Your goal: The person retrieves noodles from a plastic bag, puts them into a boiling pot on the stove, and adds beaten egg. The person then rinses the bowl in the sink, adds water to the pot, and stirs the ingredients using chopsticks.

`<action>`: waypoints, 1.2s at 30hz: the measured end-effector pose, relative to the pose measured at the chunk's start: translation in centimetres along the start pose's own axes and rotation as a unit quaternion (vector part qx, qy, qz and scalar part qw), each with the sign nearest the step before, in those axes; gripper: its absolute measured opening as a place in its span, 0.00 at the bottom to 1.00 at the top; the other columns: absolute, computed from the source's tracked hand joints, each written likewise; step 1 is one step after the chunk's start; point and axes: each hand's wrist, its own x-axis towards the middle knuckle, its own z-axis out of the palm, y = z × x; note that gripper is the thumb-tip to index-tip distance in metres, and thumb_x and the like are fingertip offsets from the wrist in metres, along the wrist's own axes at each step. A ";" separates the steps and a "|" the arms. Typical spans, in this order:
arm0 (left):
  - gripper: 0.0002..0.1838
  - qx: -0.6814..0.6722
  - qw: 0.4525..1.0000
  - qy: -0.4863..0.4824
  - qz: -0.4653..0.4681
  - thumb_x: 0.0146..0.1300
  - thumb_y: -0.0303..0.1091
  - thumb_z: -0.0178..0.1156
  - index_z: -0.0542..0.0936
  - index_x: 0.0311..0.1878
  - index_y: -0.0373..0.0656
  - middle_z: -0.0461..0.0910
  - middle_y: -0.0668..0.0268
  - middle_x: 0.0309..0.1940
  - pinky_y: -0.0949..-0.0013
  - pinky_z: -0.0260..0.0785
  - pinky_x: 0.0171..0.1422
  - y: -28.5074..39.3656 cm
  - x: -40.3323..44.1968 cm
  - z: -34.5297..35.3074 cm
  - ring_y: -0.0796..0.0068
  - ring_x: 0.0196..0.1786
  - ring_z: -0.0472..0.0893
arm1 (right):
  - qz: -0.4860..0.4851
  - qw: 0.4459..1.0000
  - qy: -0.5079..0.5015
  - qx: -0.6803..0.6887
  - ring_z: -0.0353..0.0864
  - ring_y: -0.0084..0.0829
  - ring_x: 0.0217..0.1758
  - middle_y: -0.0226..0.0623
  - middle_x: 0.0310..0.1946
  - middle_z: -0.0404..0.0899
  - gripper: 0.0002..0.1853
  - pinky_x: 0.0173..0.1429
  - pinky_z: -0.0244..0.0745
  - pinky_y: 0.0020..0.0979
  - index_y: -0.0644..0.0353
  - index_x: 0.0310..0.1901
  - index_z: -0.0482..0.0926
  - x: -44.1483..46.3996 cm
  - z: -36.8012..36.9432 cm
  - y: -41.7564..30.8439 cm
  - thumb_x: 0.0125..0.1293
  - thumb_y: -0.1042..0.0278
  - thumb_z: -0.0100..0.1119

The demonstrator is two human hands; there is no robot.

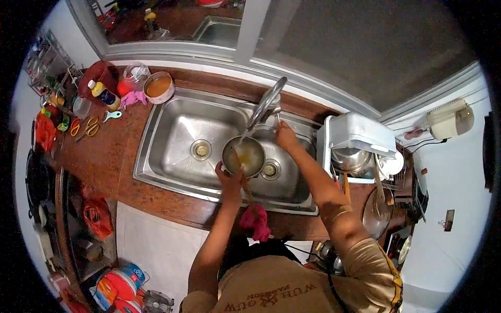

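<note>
My left hand (229,180) is closed at the near rim of a small metal pot (256,149) held under the faucet (267,103). Cloudy yellowish liquid lies in the pot, and water appears to run into it from the spout. A long wooden stick or spoon handle (246,189) slants from inside the pot over its rim, beside my fingers; its far end is submerged or hidden. My right hand (285,135) has its fingers closed around the faucet lever (278,117). Beneath the pot is the double-bowl steel sink (175,130).
A pink cloth (255,223) hangs at the counter's front edge. Left of the sink stand a bowl of brown liquid (158,86), a yellow-and-dark bottle (104,95) and scissors (92,126). A white dish rack (360,133) with cookware stands at the right.
</note>
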 end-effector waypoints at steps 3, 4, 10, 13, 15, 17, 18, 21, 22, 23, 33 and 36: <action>0.36 -0.021 1.000 0.001 -0.002 0.56 0.27 0.59 0.48 0.62 0.51 0.61 0.57 0.52 0.62 0.78 0.43 0.0 0.1 -0.3 0.65 0.46 0.73 | 0.011 0.999 -0.001 0.033 0.69 0.45 0.60 0.46 0.63 0.62 0.27 0.61 0.67 0.38 0.63 0.62 0.63 -0.2 0.1 0.3 0.64 0.60 0.49; 0.36 -0.021 1.000 0.001 -0.002 0.56 0.27 0.59 0.48 0.62 0.51 0.61 0.57 0.52 0.62 0.78 0.43 -0.1 0.3 -0.4 0.65 0.46 0.73 | 0.010 0.999 -0.001 0.032 0.69 0.45 0.60 0.46 0.63 0.62 0.27 0.61 0.67 0.38 0.63 0.62 0.63 -0.1 0.3 0.5 0.64 0.60 0.49; 0.36 -0.028 0.999 0.027 0.008 0.54 0.25 0.59 0.49 0.60 0.52 0.61 0.57 0.52 0.63 0.78 0.39 -0.6 1.2 -1.0 0.63 0.46 0.73 | 0.001 1.000 -0.007 -0.021 0.66 0.46 0.62 0.45 0.63 0.62 0.28 0.63 0.66 0.38 0.63 0.61 0.64 -0.7 -1.1 -0.3 0.61 0.58 0.53; 0.36 -0.024 0.999 0.048 -0.002 0.53 0.23 0.59 0.50 0.60 0.53 0.61 0.57 0.52 0.62 0.78 0.37 -0.6 1.1 -1.1 0.64 0.45 0.73 | 0.000 0.999 -0.017 -0.028 0.67 0.47 0.61 0.45 0.62 0.63 0.30 0.63 0.66 0.39 0.63 0.61 0.64 -0.8 -1.2 -0.3 0.59 0.58 0.55; 0.35 0.015 0.999 0.052 0.004 0.53 0.22 0.59 0.51 0.59 0.53 0.61 0.58 0.51 0.61 0.79 0.37 -0.4 1.0 -1.1 0.64 0.44 0.73 | -0.012 0.999 -0.021 -0.028 0.68 0.48 0.59 0.45 0.61 0.65 0.30 0.62 0.67 0.39 0.62 0.61 0.65 -0.4 -1.2 0.0 0.58 0.58 0.56; 0.35 0.013 0.998 0.056 0.008 0.53 0.21 0.59 0.51 0.59 0.53 0.61 0.58 0.51 0.62 0.79 0.37 -1.1 1.3 -1.4 0.65 0.43 0.72 | -0.014 0.999 -0.021 -0.034 0.69 0.47 0.58 0.44 0.61 0.65 0.30 0.61 0.68 0.40 0.62 0.61 0.66 -0.1 -1.1 0.1 0.57 0.58 0.57; 0.34 0.011 0.998 0.060 0.011 0.53 0.21 0.58 0.52 0.59 0.53 0.61 0.59 0.50 0.62 0.79 0.37 -1.2 1.4 -1.5 0.66 0.43 0.72 | -0.016 0.999 -0.021 -0.041 0.70 0.46 0.58 0.44 0.60 0.66 0.30 0.60 0.69 0.40 0.61 0.61 0.66 -0.1 -1.3 -0.2 0.56 0.58 0.57; 0.34 0.000 0.999 0.053 0.007 0.53 0.20 0.59 0.52 0.59 0.52 0.61 0.59 0.50 0.63 0.78 0.36 -1.5 1.5 -1.7 0.66 0.43 0.72 | -0.002 0.997 -0.034 -0.067 0.70 0.45 0.58 0.44 0.59 0.67 0.30 0.58 0.70 0.40 0.61 0.60 0.67 -0.4 -1.9 -0.4 0.56 0.57 0.57; 0.34 0.003 0.999 0.052 0.006 0.53 0.20 0.59 0.52 0.59 0.52 0.61 0.59 0.50 0.63 0.78 0.36 -1.5 1.4 -1.7 0.66 0.43 0.72 | 0.000 0.997 -0.036 -0.065 0.70 0.45 0.58 0.44 0.59 0.67 0.30 0.58 0.70 0.40 0.61 0.60 0.67 -0.5 -1.9 -0.4 0.56 0.57 0.57; 0.34 0.009 0.998 0.055 0.023 0.53 0.21 0.58 0.52 0.59 0.52 0.61 0.59 0.50 0.63 0.78 0.36 -1.6 1.4 -1.7 0.67 0.43 0.72 | -0.002 0.998 -0.023 -0.063 0.70 0.44 0.58 0.44 0.59 0.67 0.30 0.58 0.70 0.40 0.61 0.59 0.67 -0.6 -1.9 -0.4 0.57 0.55 0.57; 0.33 0.009 0.998 0.037 0.047 0.54 0.22 0.57 0.53 0.59 0.53 0.63 0.58 0.50 0.64 0.76 0.33 -2.0 1.8 -1.4 0.66 0.42 0.73 | -0.066 0.985 0.145 0.065 0.72 0.45 0.57 0.49 0.51 0.74 0.23 0.57 0.70 0.40 0.62 0.51 0.74 0.3 1.5 1.7 0.59 0.55 0.56; 0.33 0.013 0.999 0.036 0.037 0.54 0.21 0.57 0.53 0.59 0.53 0.63 0.57 0.50 0.65 0.75 0.32 -1.8 1.9 -1.0 0.66 0.41 0.73 | 0.057 0.970 0.093 0.216 0.75 0.45 0.51 0.50 0.42 0.77 0.17 0.53 0.71 0.38 0.63 0.43 0.78 0.5 0.7 1.0 0.60 0.58 0.55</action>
